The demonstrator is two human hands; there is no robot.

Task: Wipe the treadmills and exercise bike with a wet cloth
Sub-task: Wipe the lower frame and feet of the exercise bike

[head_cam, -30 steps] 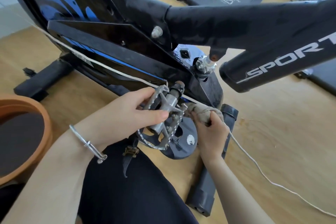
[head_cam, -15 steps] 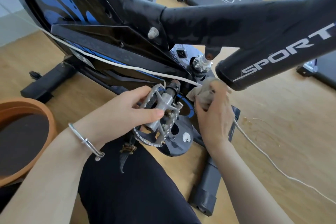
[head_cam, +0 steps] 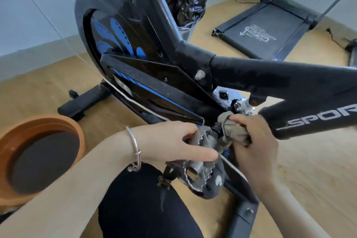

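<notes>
The exercise bike (head_cam: pixel 173 48) fills the middle of the view, and its metal pedal (head_cam: pixel 201 152) sits right between the two hands, low and close to the person. The left hand (head_cam: pixel 170 144) grips that pedal, fingers curled over its toothed top edge and thumb stretched along its near side. The right hand (head_cam: pixel 253 141) is bunched around the beige cloth (head_cam: pixel 232 128), fingers curled tight on it, pressing it against the crank end just right of the pedal, under the frame tube marked SPOR. A silver bangle (head_cam: pixel 135 147) circles the left wrist. A white cord (head_cam: pixel 135 102) runs across the bike's side panel and passes behind the hands. An orange basin (head_cam: pixel 77 133) sits on the wooden floor (head_cam: pixel 309 170) at the left, a treadmill (head_cam: pixel 266 25) lies well apart at the back right, and a bin with a black liner (head_cam: pixel 189 0) stands behind the frame.
</notes>
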